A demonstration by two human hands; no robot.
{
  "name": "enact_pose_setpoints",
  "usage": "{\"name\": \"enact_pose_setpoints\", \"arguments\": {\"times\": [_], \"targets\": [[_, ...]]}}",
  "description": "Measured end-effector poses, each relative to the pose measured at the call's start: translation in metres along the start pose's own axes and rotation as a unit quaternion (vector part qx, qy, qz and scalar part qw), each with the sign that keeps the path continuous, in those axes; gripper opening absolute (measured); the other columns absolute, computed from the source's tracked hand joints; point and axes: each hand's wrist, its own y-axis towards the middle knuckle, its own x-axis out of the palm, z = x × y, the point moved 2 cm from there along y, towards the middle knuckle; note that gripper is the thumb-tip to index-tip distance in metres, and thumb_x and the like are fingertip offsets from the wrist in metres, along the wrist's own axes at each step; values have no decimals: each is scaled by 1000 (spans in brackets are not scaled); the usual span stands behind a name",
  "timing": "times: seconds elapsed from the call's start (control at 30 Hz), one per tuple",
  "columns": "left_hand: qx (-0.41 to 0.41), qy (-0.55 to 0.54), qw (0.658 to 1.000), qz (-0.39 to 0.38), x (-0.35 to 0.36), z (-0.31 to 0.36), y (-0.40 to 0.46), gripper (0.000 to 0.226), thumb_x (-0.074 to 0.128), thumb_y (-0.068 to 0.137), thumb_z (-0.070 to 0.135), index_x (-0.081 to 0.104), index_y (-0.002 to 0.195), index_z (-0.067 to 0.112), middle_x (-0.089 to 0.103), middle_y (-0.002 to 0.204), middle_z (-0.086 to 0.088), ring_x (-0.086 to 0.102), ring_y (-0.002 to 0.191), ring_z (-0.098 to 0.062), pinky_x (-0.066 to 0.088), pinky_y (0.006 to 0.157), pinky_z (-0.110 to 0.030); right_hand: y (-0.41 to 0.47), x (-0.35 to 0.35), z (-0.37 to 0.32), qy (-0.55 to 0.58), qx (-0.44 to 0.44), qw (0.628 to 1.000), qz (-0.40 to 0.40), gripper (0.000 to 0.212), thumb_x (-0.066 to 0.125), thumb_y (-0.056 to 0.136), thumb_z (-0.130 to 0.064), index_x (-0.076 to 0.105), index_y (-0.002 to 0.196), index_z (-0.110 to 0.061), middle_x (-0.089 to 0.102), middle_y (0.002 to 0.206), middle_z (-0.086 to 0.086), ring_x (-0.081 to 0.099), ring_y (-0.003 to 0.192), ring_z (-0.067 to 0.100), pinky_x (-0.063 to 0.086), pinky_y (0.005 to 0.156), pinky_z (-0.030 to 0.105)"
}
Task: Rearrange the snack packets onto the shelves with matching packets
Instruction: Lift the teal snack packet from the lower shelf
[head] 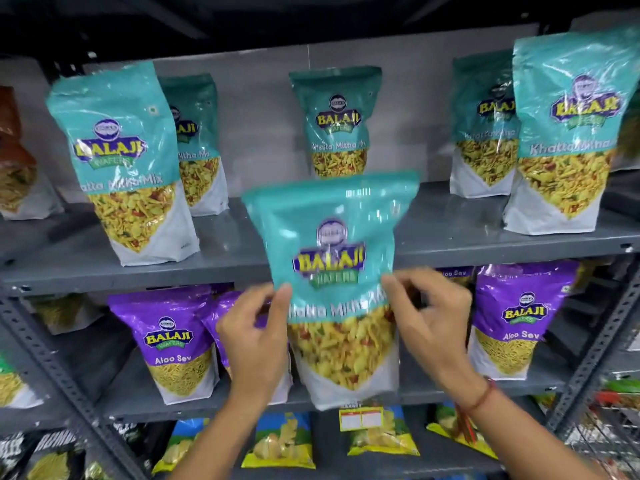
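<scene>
I hold a teal Khatta Mitha Mix packet (334,271) upright in front of the shelves, level with the edge of the upper shelf (228,268). My left hand (256,341) pinches its left side and my right hand (429,327) pinches its right side. Matching teal packets stand on the upper shelf: one at front left (128,161), one at the back centre (337,123), one at front right (564,133). Purple Aloo Sev packets (173,344) stand on the shelf below, another at the right (516,317).
Yellow and blue chip packets (280,441) lie on the lowest visible shelf, with a price tag (360,419) on the rail above them. A brown packet (14,157) stands at the far left. Perforated grey uprights (69,386) frame the rack.
</scene>
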Motion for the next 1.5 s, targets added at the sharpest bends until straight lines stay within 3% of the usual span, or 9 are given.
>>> {"name": "enact_pose_setpoints", "arguments": {"times": [0.23, 0.43, 0.67, 0.8, 0.93, 1.03, 1.17, 1.37, 1.5], "targets": [[41, -14, 999, 21, 29, 28, 137, 49, 63, 92, 24, 39, 50, 32, 40, 44, 14, 30, 48, -2, 23, 51, -22, 126, 37, -18, 40, -5, 997, 66, 22, 68, 88, -19, 74, 71, -6, 64, 61, -3, 55, 58, 3, 44, 62, 23], [19, 10, 999, 31, 53, -10, 182, 41, 64, 90, 30, 52, 57, 9, 35, 47, 10, 29, 50, -4, 26, 55, -30, 156, 68, 20, 14, 36, 998, 50, 30, 69, 87, -21, 69, 63, -4, 64, 55, 6, 51, 55, 8, 45, 61, 32], [-17, -4, 1000, -18, 62, -32, 190, 31, 62, 91, 39, 72, 78, 13, 71, 68, -3, 54, 62, -8, 42, 61, -34, 154, 81, 44, 37, 100, 994, 40, 25, 68, 91, -29, 77, 77, -10, 66, 61, -7, 56, 55, -5, 39, 55, 9], [-76, -32, 994, -74, 55, -39, 181, 41, 66, 77, 62, 73, 95, 27, 79, 92, 3, 70, 85, -8, 56, 81, -37, 142, 73, 51, 82, 152, 984, -38, 31, 68, 89, -42, 74, 107, -17, 74, 87, -11, 66, 77, -7, 49, 69, 9], [-146, 11, 974, -172, 42, -53, 160, 83, 79, 52, 73, 57, 124, 39, 73, 113, 16, 67, 107, -5, 52, 98, -35, 124, 63, 73, 79, 209, 958, -178, 64, 76, 79, -48, 51, 135, -28, 69, 115, -9, 67, 104, 5, 52, 83, 21], [-176, 60, 955, -233, 33, -61, 143, 97, 84, 41, 70, 55, 126, 35, 71, 117, 10, 68, 103, -7, 53, 97, -34, 114, 61, 83, 37, 205, 934, -290, 73, 81, 75, -44, 41, 136, -36, 65, 121, -11, 66, 106, 1, 54, 85, 18], [-186, 66, 949, -244, 32, -68, 136, 79, 87, 43, 58, 64, 113, 29, 76, 104, 6, 74, 88, -5, 59, 91, -38, 111, 67, 80, -13, 154, 922, -356, 72, 82, 73, -48, 46, 133, -35, 69, 125, -13, 67, 110, 2, 55, 99, 29], [-190, 67, 950, -240, 48, -71, 138, 82, 87, 44, 57, 65, 117, 25, 77, 103, 6, 75, 90, -10, 59, 91, -43, 118, 61, 81, -27, 161, 921, -353, 71, 83, 73, -46, 46, 131, -33, 64, 112, -22, 62, 100, -8, 51, 73, 5], [-184, 77, 949, -245, 69, -68, 140, 84, 84, 43, 60, 65, 117, 25, 77, 105, 6, 74, 91, -10, 59, 91, -43, 127, 51, 92, -36, 183, 921, -343, 74, 85, 72, -43, 48, 134, -27, 65, 116, -14, 63, 105, -1, 49, 70, 2]]}}
